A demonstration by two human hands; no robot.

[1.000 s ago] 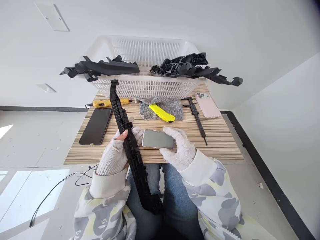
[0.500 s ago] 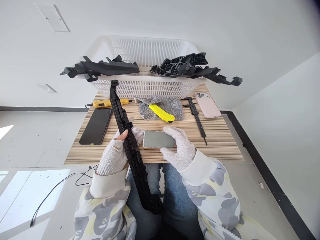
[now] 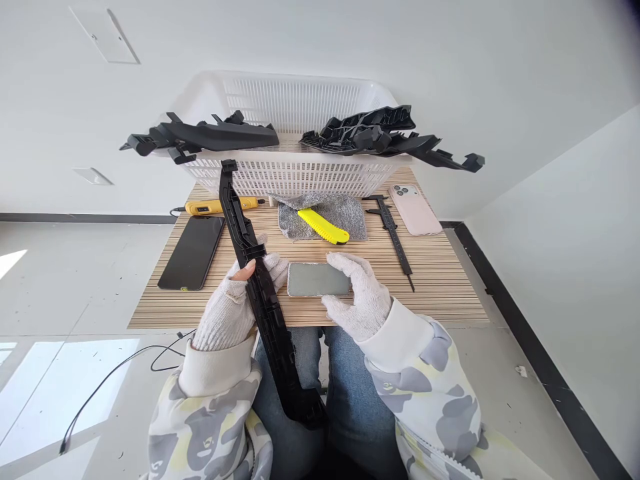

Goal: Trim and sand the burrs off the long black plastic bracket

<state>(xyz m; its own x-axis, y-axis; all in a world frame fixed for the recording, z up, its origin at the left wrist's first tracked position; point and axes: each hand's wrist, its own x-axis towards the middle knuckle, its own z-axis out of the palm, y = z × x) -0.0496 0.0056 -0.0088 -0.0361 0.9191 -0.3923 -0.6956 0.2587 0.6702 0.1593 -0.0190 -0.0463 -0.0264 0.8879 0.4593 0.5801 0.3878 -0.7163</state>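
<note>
My left hand (image 3: 226, 308), in a white glove with the thumb tip bare, is closed round the middle of a long black plastic trim part (image 3: 267, 307). The part slants from near the basket down over my knees, its ribbed side showing. My gloved right hand (image 3: 361, 298) grips the right end of a flat grey rectangular block (image 3: 316, 279) with pale, rough edges. Thumb and fingers sit on opposite long sides of it. The block is over the front of the table, just right of the black part; whether it touches the tabletop I cannot tell.
Behind stands a white plastic basket (image 3: 300, 175) with several black trim parts (image 3: 370, 137) across its rim. On the striped table (image 3: 430, 293) lie a yellow knife (image 3: 323, 225) on a grey cloth (image 3: 355, 217), calipers (image 3: 393, 237), a pink phone (image 3: 417, 212), a black phone (image 3: 193, 253) and a yellow corded tool (image 3: 203, 207).
The grey block has shifted very slightly to the right, with my right fingers still on it. My left hand and the black trim part have stayed in place.
</note>
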